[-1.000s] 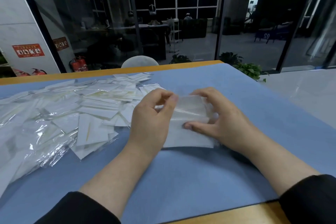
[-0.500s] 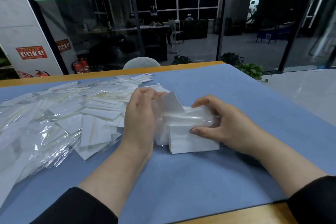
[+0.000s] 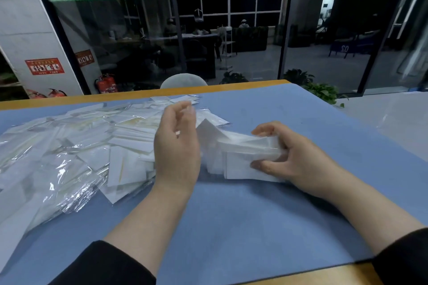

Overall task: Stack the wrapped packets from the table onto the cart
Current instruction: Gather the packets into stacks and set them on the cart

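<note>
Blue matting (image 3: pixel 254 227) covers the wooden worktop before dark glass walls. Right hand (image 3: pixel 298 162): thumb and curled fingers clamp a small stack of white wrapped packets (image 3: pixel 243 157) resting on the mat near the worktop's middle. Left hand (image 3: pixel 177 146) is raised just beside the stack's left end, fingers loosely bent, grasping nothing. A loose heap of clear-wrapped white packets (image 3: pixel 69 146) spreads toward the worktop's left edge.

We count two hands, left hand (image 3: pixel 177 146) and right hand (image 3: pixel 298 159), one gathered stack of packets (image 3: pixel 243 157), one loose heap of packets (image 3: pixel 76 143) too many to count, three fire extinguishers (image 3: pixel 105 83).
</note>
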Tool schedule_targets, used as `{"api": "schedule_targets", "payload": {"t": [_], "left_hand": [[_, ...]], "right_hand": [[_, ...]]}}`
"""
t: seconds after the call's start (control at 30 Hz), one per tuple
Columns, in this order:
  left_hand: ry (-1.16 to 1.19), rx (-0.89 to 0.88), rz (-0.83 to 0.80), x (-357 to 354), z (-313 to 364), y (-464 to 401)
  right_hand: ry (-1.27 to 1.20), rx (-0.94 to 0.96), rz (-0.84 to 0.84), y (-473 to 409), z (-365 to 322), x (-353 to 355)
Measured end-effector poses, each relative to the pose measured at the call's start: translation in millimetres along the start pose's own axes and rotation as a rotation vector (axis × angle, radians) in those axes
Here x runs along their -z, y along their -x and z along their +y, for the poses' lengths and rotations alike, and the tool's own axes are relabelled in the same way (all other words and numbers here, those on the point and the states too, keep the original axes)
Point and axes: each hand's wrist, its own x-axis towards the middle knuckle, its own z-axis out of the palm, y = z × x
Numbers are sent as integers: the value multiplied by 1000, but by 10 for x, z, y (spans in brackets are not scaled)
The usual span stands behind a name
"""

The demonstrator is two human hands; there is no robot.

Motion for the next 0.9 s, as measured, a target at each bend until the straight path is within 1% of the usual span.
{"api": "schedule_targets", "payload": {"t": [0.03, 0.1, 0.13, 0.17, 0.23, 0.3, 0.37, 0.43, 0.47, 0.57, 0.63, 0.7, 0.77, 0.83, 0.9], "left_hand": [[-10, -47, -45, -1, 26, 25], [-57, -59, -124, -9, 14, 47], [-91, -49, -139, -9, 14, 47], [-130, -36, -142, -7, -3, 33], [-166, 33, -98, -1, -59, -21], [-138, 61, -57, 8, -96, -60], [-76, 87, -89, -1, -76, -51], [-58, 98, -162, -27, -75, -29], [-78, 91, -171, -35, -80, -18], [-106, 126, -89, -14, -138, -57], [-76, 219, -72, -16, -165, -93], [-61, 282, -122, -24, -126, -65], [-22, 275, -196, -48, -114, -35], [-15, 271, -266, -75, -110, 0], [-77, 265, -288, -92, -124, 24]], "right_hand": [[-3, 9, 16, 3, -5, -3], [-13, 21, 55, 13, -6, 4], [-22, 21, 72, 22, -5, 11], [-28, 20, 83, 30, -10, 19], [-37, 8, 69, 26, -2, 26], [-60, -26, 2, 17, 1, 16], [-62, -49, -36, 5, 9, 2], [-66, -51, -23, -5, 25, 2], [-61, -51, -15, -8, 35, 3], [-19, -64, 10, -19, 54, 6], [-16, -55, 27, -19, 41, 4], [-35, -27, 71, -10, 22, 1], [-56, -4, 108, -2, 17, 6], [-34, -10, 74, -11, 32, 4], [27, -43, 21, -22, 77, -10]]}}
